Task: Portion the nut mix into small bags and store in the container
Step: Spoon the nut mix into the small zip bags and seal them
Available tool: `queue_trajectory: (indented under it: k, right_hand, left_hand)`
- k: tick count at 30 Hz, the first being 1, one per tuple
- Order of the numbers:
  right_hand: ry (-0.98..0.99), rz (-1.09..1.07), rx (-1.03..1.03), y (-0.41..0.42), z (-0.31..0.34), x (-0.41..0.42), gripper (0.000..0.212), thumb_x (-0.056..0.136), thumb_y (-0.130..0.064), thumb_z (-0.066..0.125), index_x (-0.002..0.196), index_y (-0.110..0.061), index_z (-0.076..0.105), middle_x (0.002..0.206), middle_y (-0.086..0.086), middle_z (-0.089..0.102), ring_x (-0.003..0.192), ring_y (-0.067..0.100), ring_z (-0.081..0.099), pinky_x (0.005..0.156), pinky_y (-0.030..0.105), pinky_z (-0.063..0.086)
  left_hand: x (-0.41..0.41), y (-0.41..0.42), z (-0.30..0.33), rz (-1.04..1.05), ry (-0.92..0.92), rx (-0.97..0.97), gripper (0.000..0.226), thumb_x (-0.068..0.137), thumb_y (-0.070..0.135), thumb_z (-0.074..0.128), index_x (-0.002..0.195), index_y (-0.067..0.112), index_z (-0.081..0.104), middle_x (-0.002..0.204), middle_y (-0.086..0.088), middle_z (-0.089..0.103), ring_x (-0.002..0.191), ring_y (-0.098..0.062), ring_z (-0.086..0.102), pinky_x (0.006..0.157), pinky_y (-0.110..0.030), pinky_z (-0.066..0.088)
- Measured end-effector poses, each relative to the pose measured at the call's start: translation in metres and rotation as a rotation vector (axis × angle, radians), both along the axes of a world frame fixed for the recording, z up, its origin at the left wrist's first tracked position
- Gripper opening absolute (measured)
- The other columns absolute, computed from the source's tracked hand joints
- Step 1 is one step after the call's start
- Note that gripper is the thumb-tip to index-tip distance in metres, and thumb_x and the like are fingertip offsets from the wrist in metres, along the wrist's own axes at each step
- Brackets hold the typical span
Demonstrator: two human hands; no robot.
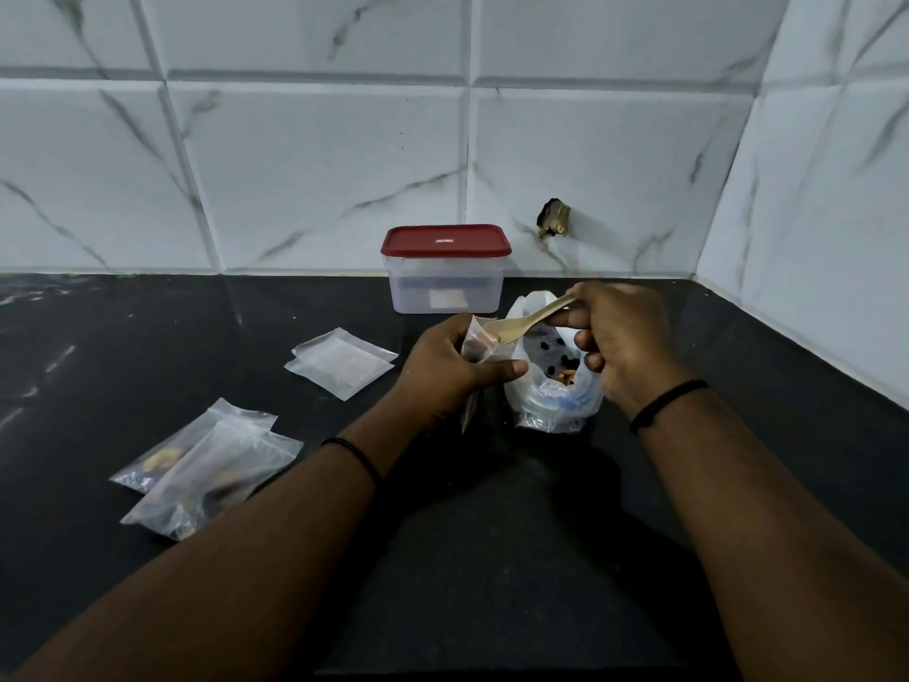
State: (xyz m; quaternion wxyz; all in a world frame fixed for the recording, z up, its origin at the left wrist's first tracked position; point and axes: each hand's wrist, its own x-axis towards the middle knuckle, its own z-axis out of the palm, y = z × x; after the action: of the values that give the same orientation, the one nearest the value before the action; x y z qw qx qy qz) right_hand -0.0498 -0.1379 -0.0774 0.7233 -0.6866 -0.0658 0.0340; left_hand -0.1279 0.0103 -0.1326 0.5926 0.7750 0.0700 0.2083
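A black, faintly speckled stone worktop [147, 337] runs to a corner of glossy white tiles veined in grey [319, 164], the walls meeting at the far right. On the far wall, just right of centre, a dark ragged hole [555, 219] breaks the tile.

At the far middle of the worktop stands a clear rectangular plastic container [445, 287] with rounded corners, its dark red lid [445, 240] shut.

My left hand [442, 371] grips a small clear plastic bag [479, 344], thumb pressed across its front and fingers behind, holding it upright with the mouth up. My right hand [622, 337] pinches the handle of a pale wooden spoon [529, 319] between thumb and fingers; the bowl of the spoon sits at the mouth of the small bag. Each wrist wears a thin black band.

Just below the spoon, between my hands, a crumpled thin translucent bag of nut mix [551, 386] rests on the worktop with its top open, dark and orange-brown pieces visible inside.

To the left, a flat stack of empty clear pouches [339, 361] lies apart from the rest. Nearer and further left, two filled clear bags [206, 465] lie overlapping on the worktop, brownish contents showing through the filmy plastic.
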Motion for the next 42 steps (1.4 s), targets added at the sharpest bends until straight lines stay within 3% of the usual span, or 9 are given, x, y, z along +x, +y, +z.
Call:
queue_trajectory:
  k: [6,9,12,16,24,27,30,35,42]
  right_hand:
    - [0.142,0.004,0.107,-0.007,0.001,0.017,0.018,0.095,-0.015,0.049,0.079,-0.014,0.056,0.072,0.010,0.075,0.033,0.004,0.035,0.032,0.014,0.022]
    - [-0.109,-0.183,0.014,-0.016,-0.004,0.036,0.015,0.091,-0.019,0.048,0.082,-0.014,0.060,0.086,0.015,0.075,0.042,0.007,0.049,0.039,0.018,0.034]
    - [-0.384,-0.332,-0.206,-0.024,-0.010,0.046,0.018,0.089,-0.028,0.048,0.092,-0.018,0.063,0.088,0.003,0.072,0.074,0.019,0.068,0.065,0.032,0.053]
    - [-0.502,-0.196,-0.456,-0.024,-0.019,0.052,0.013,0.097,-0.018,0.047,0.095,-0.023,0.059,0.085,-0.004,0.064,0.073,0.012,0.061,0.063,0.026,0.047]
    - [-0.258,0.086,-0.493,-0.009,-0.029,0.051,0.015,0.086,-0.014,0.057,0.078,-0.010,0.068,0.078,0.015,0.072,0.071,0.029,0.069,0.055,0.027,0.039]
    - [-0.200,0.011,-0.446,-0.013,-0.031,0.060,0.018,0.077,-0.018,0.058,0.065,-0.007,0.065,0.073,0.019,0.072,0.059,0.029,0.066,0.054,0.036,0.048]
    - [-0.261,-0.114,-0.437,-0.019,-0.032,0.066,0.021,0.071,-0.029,0.053,0.073,-0.013,0.066,0.067,0.012,0.070,0.069,0.035,0.069,0.071,0.056,0.057]
    - [-0.347,-0.228,-0.459,-0.021,-0.020,0.049,0.021,0.087,-0.025,0.052,0.083,-0.012,0.068,0.077,0.006,0.068,0.075,0.028,0.063,0.068,0.036,0.049]
    - [-0.271,-0.321,-0.370,-0.025,-0.021,0.050,0.024,0.077,-0.026,0.050,0.061,-0.009,0.057,0.063,0.009,0.062,0.069,0.036,0.064,0.066,0.044,0.052]
  left_hand:
    - [-0.002,0.000,0.001,0.001,-0.002,0.000,0.041,0.075,0.021,0.084,0.110,0.026,0.064,0.103,0.012,0.071,0.092,-0.001,0.068,0.073,-0.017,0.052]
    - [-0.003,0.000,0.000,-0.013,-0.005,0.031,0.047,0.073,0.023,0.086,0.115,0.024,0.064,0.108,0.008,0.071,0.099,-0.007,0.068,0.082,-0.024,0.054]
    - [-0.007,-0.003,0.000,-0.035,-0.003,0.099,0.052,0.070,0.030,0.088,0.116,0.026,0.063,0.114,0.006,0.068,0.104,-0.010,0.066,0.087,-0.028,0.055]
    - [-0.009,-0.005,0.004,-0.087,0.017,0.179,0.049,0.070,0.031,0.089,0.109,0.035,0.059,0.116,0.010,0.060,0.104,-0.010,0.062,0.086,-0.023,0.054]
    - [-0.006,-0.005,0.005,-0.058,0.067,0.316,0.051,0.069,0.035,0.088,0.109,0.034,0.056,0.109,0.014,0.054,0.099,-0.008,0.059,0.083,-0.019,0.049]
    - [-0.007,-0.004,0.006,-0.058,0.055,0.316,0.050,0.071,0.034,0.087,0.110,0.032,0.057,0.108,0.015,0.054,0.095,-0.004,0.057,0.076,-0.012,0.045]
    - [-0.008,-0.002,0.006,-0.056,0.046,0.319,0.052,0.071,0.035,0.087,0.114,0.029,0.059,0.111,0.013,0.056,0.096,-0.004,0.058,0.076,-0.013,0.046]
    - [-0.007,-0.002,0.005,-0.066,0.043,0.315,0.047,0.071,0.034,0.087,0.108,0.032,0.058,0.107,0.015,0.057,0.097,-0.005,0.059,0.077,-0.014,0.047]
    - [-0.006,-0.002,0.005,-0.077,0.042,0.279,0.048,0.072,0.031,0.086,0.111,0.029,0.059,0.105,0.016,0.056,0.095,-0.004,0.059,0.077,-0.016,0.049]
